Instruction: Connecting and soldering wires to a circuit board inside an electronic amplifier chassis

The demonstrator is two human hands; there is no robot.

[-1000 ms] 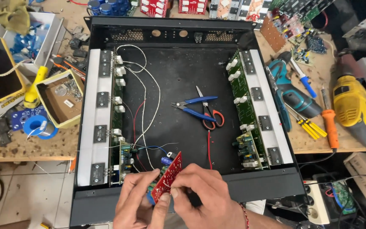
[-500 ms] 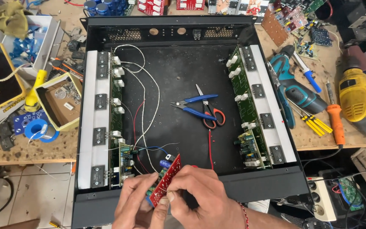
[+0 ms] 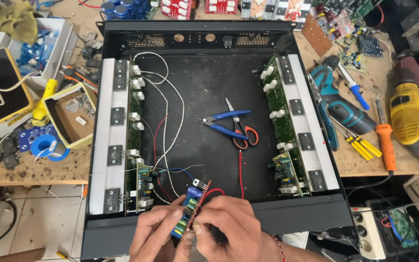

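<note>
Hands meet at the near edge of the open black amplifier chassis [image 3: 204, 73], and between them you hold a small red circuit board [image 3: 192, 211] tilted on edge, its blue capacitors and other parts facing your left. Your left hand [image 3: 158, 233] has its grip closed on the lower left side of the board, fingertips against the components. Your right hand [image 3: 231, 228] is clenched on the board's right edge, thumb and fingers pinching it. A red wire [image 3: 241, 174] runs from the board area up across the chassis floor.

Inside the chassis, blue-handled pliers [image 3: 224, 121] and red-handled scissors [image 3: 243, 131] lie crossed near the middle of the floor. 2 long green circuit boards stand along the side walls, the left board [image 3: 134, 140] trailing white wires [image 3: 168, 111], the right board [image 3: 282, 136] just beside its white heat-sink rail.

On the surface to your right lie a teal cordless drill [image 3: 338, 104], a yellow power drill [image 3: 415, 123] and an orange-handled screwdriver [image 3: 386, 138]. To your left sit a phone in a yellow case [image 3: 3, 90] and a spool of solder [image 3: 49, 145].
</note>
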